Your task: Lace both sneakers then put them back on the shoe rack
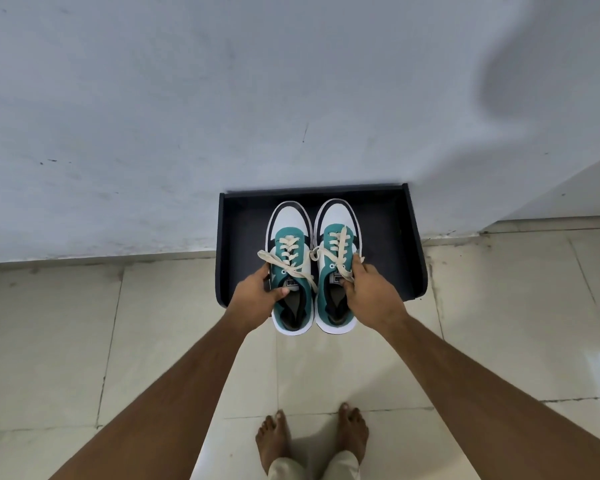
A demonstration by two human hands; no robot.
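We cannot see the outer side of the left sneaker [290, 258] behind the left hand [257, 297]. The right hand [371, 292] covers the right sneaker [336, 261] flank. Both forearms run off the bottom edge.

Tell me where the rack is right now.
In the head view the rack sits on the floor against the wall, centre frame, under both sneakers.

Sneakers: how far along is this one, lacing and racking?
Done: both sneakers, left and right, show cream laces threaded through the eyelets. In hand: the left hand and right hand each grip one over the rack. Left: setting them fully in, since the heels overhang its front edge, and letting go.
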